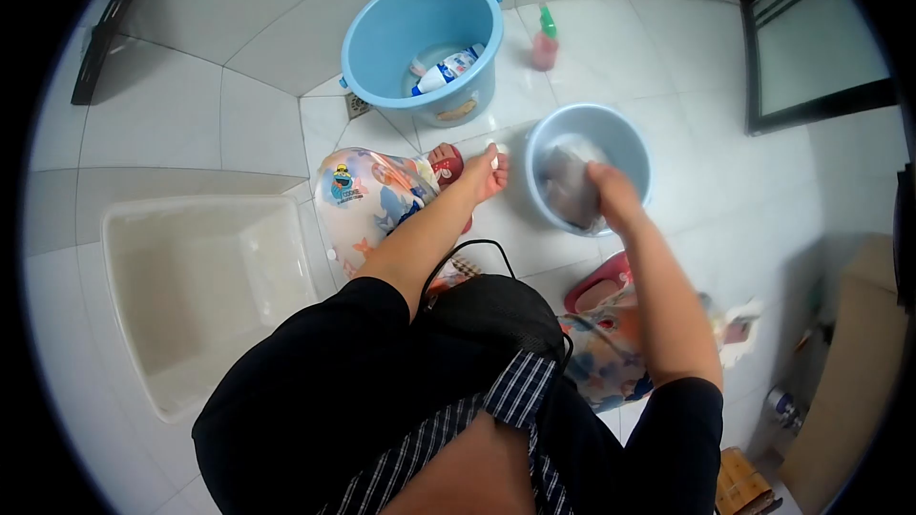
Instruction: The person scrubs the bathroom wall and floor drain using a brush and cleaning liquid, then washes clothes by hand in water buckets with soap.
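My left hand (pixel 485 177) is closed around a small white object (pixel 494 162), too small to name, just left of the light blue basin (pixel 641 145). Inside that basin lies a crumpled grey cloth (pixel 571 187), which looks wet. My right hand (pixel 615 196) reaches over the near right part of the basin with its fingers closed on the cloth. The fingertips are partly hidden by the back of the hand and slightly blurred.
A larger blue bucket (pixel 355 76) holds a white and blue packet (pixel 448 71). Near it stands a pink spray bottle (pixel 545 46) with a green top. At left is a white rectangular tub (pixel 191 205). A floor drain (pixel 358 105) lies by the wall.
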The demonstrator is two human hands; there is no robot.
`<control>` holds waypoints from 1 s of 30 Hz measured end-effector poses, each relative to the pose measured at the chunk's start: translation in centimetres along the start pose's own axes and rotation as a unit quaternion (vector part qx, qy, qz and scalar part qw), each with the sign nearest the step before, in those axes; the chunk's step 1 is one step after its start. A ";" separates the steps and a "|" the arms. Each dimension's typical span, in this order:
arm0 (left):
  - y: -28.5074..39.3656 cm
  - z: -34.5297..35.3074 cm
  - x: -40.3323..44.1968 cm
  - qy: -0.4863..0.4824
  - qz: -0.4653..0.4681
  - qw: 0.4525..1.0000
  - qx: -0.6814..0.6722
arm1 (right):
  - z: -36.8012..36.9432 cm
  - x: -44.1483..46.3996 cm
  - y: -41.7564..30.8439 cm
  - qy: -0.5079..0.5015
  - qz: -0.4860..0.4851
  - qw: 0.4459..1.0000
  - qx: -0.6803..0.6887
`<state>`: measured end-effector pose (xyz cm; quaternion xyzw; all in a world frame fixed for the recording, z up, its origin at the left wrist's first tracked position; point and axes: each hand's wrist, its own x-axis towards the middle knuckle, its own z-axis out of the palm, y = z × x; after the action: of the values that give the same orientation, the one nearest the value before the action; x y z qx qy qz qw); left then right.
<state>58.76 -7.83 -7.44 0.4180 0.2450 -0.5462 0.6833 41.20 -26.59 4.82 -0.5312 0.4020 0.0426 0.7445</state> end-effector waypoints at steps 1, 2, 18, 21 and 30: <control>0.0 -0.1 -0.2 0.012 0.015 0.999 0.027 | 0.2 -0.3 -0.2 0.000 0.002 1.000 0.001; 0.0 -0.1 -0.4 0.014 0.014 0.999 0.027 | 0.4 -0.8 -0.5 0.001 -0.002 1.000 0.009; 0.1 -1.0 -0.3 0.061 -0.013 0.984 0.166 | 0.7 -0.6 -0.8 0.009 0.008 0.999 0.031; -0.5 -0.5 -1.0 0.071 0.008 0.983 0.170 | 0.4 -0.5 -0.7 -0.001 -0.009 1.000 0.020; -0.3 1.1 -2.9 0.096 -0.057 0.989 0.092 | 0.1 -0.1 -1.2 0.012 -0.010 1.000 -0.019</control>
<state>57.52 -7.17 -4.69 0.5154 0.2816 -0.5615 0.5829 41.77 -26.96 5.83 -0.5500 0.4050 0.0365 0.7295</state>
